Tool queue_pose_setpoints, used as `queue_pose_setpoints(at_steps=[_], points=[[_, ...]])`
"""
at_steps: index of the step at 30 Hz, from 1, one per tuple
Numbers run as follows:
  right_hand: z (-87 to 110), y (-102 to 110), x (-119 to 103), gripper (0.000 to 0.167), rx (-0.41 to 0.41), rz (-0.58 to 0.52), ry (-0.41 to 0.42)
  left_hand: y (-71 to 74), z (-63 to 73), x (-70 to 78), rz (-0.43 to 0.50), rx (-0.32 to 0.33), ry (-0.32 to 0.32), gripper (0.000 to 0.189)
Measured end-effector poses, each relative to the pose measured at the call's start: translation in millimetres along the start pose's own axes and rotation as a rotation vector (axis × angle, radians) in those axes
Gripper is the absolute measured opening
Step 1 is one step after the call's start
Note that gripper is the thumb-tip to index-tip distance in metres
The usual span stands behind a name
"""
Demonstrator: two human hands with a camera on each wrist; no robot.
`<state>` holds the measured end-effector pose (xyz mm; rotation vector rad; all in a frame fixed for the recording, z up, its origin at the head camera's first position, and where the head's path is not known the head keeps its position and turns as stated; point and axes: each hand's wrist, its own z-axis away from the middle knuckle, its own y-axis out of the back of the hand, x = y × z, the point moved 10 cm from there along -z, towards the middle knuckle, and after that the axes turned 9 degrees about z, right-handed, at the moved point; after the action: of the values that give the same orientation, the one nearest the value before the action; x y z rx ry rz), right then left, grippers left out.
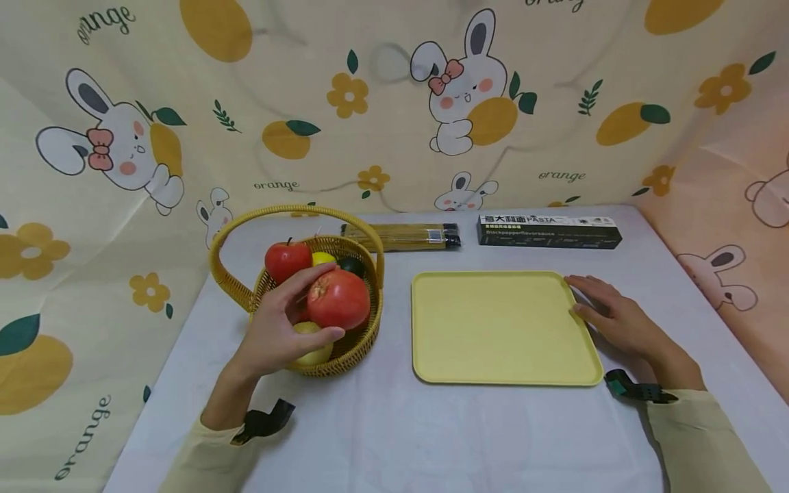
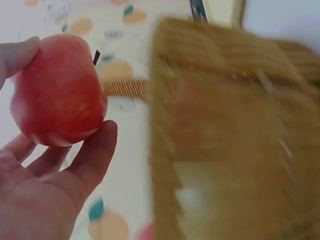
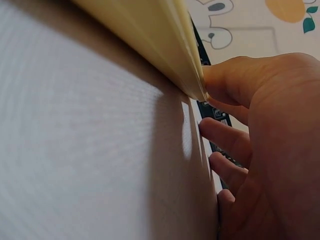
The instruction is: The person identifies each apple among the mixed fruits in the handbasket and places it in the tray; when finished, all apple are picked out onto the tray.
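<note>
My left hand (image 1: 280, 322) holds a large red apple (image 1: 339, 299) between thumb and fingers, over the wicker basket (image 1: 345, 359). In the left wrist view, the apple (image 2: 60, 92) shows a dark stem on its right side. Inside the basket are another red apple (image 1: 287, 260), a yellow fruit (image 1: 323, 258), a dark green one (image 1: 352, 266) and a pale yellow-green one (image 1: 314, 352). At the right, my right hand (image 1: 622, 329) touches the edge of a yellow tray (image 1: 505, 329) with thumb and forefinger; its other fingers lie loosely apart in the right wrist view.
Behind the basket lies a pack of spaghetti (image 1: 401, 237). A black and white pasta box (image 1: 548, 231) stands at the back right. The basket's tall handle (image 1: 296, 209) arches over its back side. A patterned cloth hangs behind the white table (image 1: 382, 438).
</note>
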<state>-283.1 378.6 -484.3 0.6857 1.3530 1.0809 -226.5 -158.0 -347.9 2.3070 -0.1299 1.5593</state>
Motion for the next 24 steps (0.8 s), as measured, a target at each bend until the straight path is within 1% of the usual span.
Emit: queue_pose_setpoints(at_steps=[3, 5, 7, 10, 14, 19, 24], points=[[-0.8, 0, 0, 0.072, -0.006, -0.010, -0.003, -23.4, -11.7, 13.7, -0.041, -0.067, -0.037, 0.087], [-1.2, 0, -1, 0.072, -0.006, -0.011, -0.001, -39.3, -20.3, 18.2, -0.059, -0.111, -0.054, 0.086], [-1.0, 0, 0, 0.072, -0.009, -0.009, -0.006, -55.7, -29.3, 20.2, -0.053, -0.151, -0.060, 0.086], [-0.2, 1, 1, 0.072, -0.006, -0.002, -0.006, -81.7, -43.1, 20.5, -0.020, -0.205, -0.071, 0.086], [0.4, 3, 1, 0.071, 0.004, 0.001, 0.006, -118.2, -61.3, 20.0, 0.009, -0.250, -0.074, 0.088], [3.1, 5, 1, 0.069, 0.028, 0.008, 0.033, -164.4, -84.0, 17.0, 0.024, -0.284, -0.048, 0.086], [1.8, 3, 1, 0.071, 0.014, 0.013, 0.014, -206.0, -105.5, 9.0, -0.006, -0.312, -0.012, 0.087]])
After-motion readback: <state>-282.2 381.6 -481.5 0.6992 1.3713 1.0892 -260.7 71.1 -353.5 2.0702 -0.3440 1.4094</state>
